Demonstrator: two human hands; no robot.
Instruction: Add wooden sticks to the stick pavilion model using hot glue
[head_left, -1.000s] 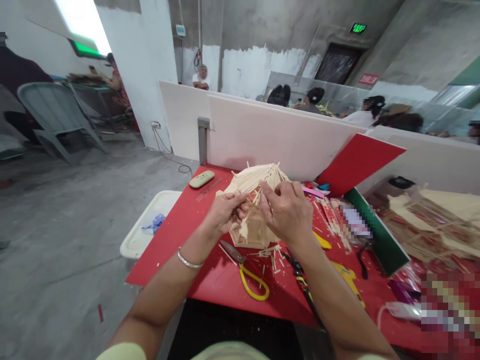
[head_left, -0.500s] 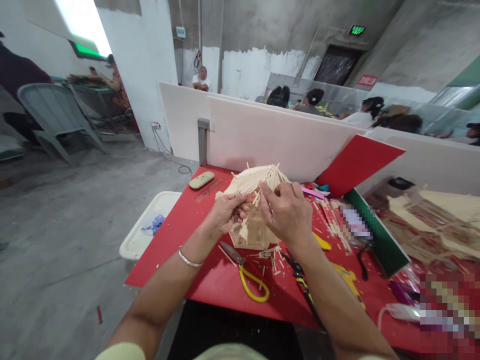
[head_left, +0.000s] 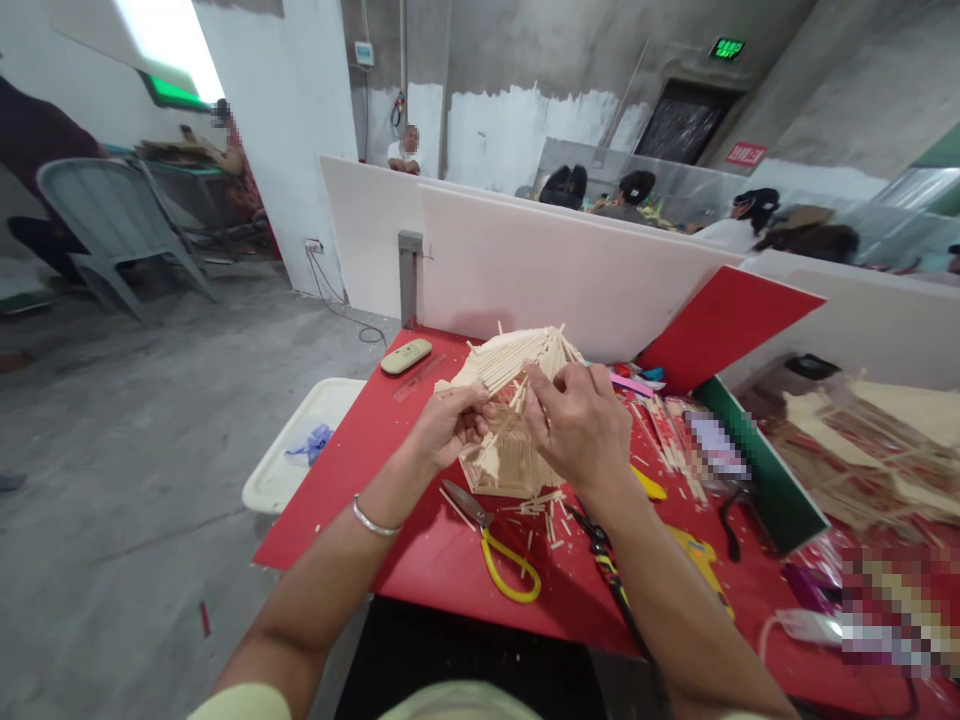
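A small model house [head_left: 517, 470] built of thin pale wooden sticks stands on the red tabletop, its sloped stick roof [head_left: 517, 350] facing me. My left hand [head_left: 454, 420] is closed at the roof's near left edge, thumb against fingers; what lies between them is too small to make out. At the near corner of the roof, my right hand [head_left: 581, 425] pinches a thin wooden stick [head_left: 519, 396] between thumb and forefinger. Both hands partly cover the model. Just in front lie yellow-handled scissors [head_left: 491, 540] and short stick offcuts [head_left: 551, 515].
Black-and-yellow pliers [head_left: 600, 550] and a yellow tool [head_left: 697, 560] lie by my right forearm. An oval case [head_left: 406, 356] is at the back left. A green board [head_left: 757, 465] edges the right side, beyond bundled sticks [head_left: 667, 435]. White panels [head_left: 555, 265] stand behind; people sit beyond.
The view has shifted slightly. My left fingers have drawn a little to the left, away from the right fingertips. My right hand keeps its pinch at the roof corner.
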